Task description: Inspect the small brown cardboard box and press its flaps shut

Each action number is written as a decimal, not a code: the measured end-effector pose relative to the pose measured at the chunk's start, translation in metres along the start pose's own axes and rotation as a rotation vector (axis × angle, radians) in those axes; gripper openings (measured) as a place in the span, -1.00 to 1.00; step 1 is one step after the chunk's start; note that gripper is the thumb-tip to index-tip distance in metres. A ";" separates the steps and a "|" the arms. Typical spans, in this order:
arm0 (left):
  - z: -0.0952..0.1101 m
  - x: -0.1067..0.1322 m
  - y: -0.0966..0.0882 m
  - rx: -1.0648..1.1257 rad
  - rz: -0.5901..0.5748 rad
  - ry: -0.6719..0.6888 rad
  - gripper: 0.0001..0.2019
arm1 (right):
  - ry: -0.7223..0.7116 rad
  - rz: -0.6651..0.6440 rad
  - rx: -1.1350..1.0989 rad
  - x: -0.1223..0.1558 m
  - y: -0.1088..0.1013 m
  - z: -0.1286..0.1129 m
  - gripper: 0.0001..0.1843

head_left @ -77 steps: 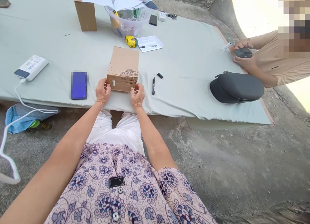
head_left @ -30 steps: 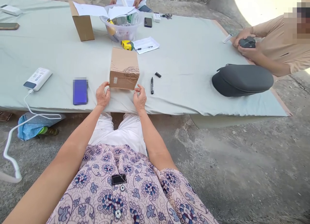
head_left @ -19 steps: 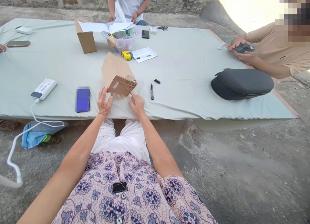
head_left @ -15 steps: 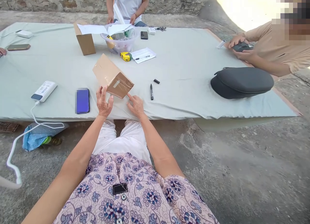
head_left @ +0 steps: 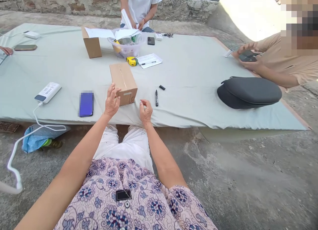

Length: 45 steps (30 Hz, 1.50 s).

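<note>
inventory, as we see it from above:

1. box [head_left: 123, 81]: brown and closed, with a taped seam along its top and a small printed label on its near face. it lies flat on the table [head_left: 193, 74], close to the near edge, its long side running toward 11 o'clock.
2. left hand [head_left: 111, 103]: at the box's 7 o'clock. we clasp the near left corner, fingers [head_left: 114, 89] hooked over the top edge.
3. right hand [head_left: 145, 111]: at the box's 4 o'clock, just beside it and not touching. the fingers are loosely curled and hold nothing. our two hands are apart, with the box's near end between them.
4. marker [head_left: 156, 97]: black, at the box's 3 o'clock, near the right hand. its cap [head_left: 162, 87] lies apart at the marker's 1 o'clock.
5. phone [head_left: 86, 104]: blue screen, at the box's 8 o'clock, near the left hand.
6. power bank [head_left: 47, 92]: white, farther out at 9 o'clock. its cable [head_left: 25, 137] hangs off the table edge.
7. tape measure [head_left: 132, 61]: yellow, at the box's 12 o'clock. a sheet [head_left: 149, 60] with a pen on it lies just right of it.
8. tub [head_left: 126, 47]: clear, beyond the tape measure, with papers on top. an open box [head_left: 91, 46] stands at its 9 o'clock.
9. case [head_left: 249, 92]: black, at the box's 3 o'clock, well apart.
10. co-worker's hands [head_left: 248, 56]: at 2 o'clock by the table's right edge, around a dark device.
11. person in white [head_left: 140, 4]: standing at the far side, 12 o'clock.
</note>
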<state>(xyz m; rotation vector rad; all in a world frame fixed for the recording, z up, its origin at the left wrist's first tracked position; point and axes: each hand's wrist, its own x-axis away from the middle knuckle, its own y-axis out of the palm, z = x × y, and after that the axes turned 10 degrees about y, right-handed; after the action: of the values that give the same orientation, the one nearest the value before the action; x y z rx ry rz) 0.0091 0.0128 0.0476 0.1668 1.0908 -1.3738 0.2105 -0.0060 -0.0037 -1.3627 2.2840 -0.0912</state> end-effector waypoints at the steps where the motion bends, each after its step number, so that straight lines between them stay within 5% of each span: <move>1: -0.002 -0.001 -0.002 0.024 -0.016 -0.002 -0.69 | -0.015 0.023 -0.027 -0.003 -0.002 -0.003 -0.71; 6: -0.009 -0.008 -0.009 0.126 -0.083 -0.027 -0.67 | -0.241 -0.080 0.058 -0.031 0.000 -0.039 -0.51; 11: -0.010 -0.010 -0.006 0.147 -0.061 -0.037 -0.62 | -0.340 -0.171 0.184 -0.042 0.023 -0.063 -0.50; 17: -0.012 -0.012 0.005 0.118 0.036 -0.019 -0.59 | -0.277 -0.141 0.185 -0.039 0.036 -0.053 -0.56; 26: -0.013 -0.012 0.005 0.126 0.050 0.012 -0.57 | -0.340 -0.219 0.247 -0.051 0.025 -0.046 -0.55; 36: -0.020 -0.012 0.003 0.153 0.029 0.038 -0.56 | -0.275 -0.402 -0.075 -0.061 -0.003 -0.041 -0.40; 45: -0.013 -0.014 0.003 0.155 0.065 -0.018 -0.57 | -0.169 -0.423 -0.209 -0.057 0.000 -0.043 -0.40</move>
<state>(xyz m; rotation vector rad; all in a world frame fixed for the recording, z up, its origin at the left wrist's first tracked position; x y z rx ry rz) 0.0074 0.0317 0.0493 0.3003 0.9561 -1.3988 0.2142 0.0343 0.0552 -1.8694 1.8784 0.1255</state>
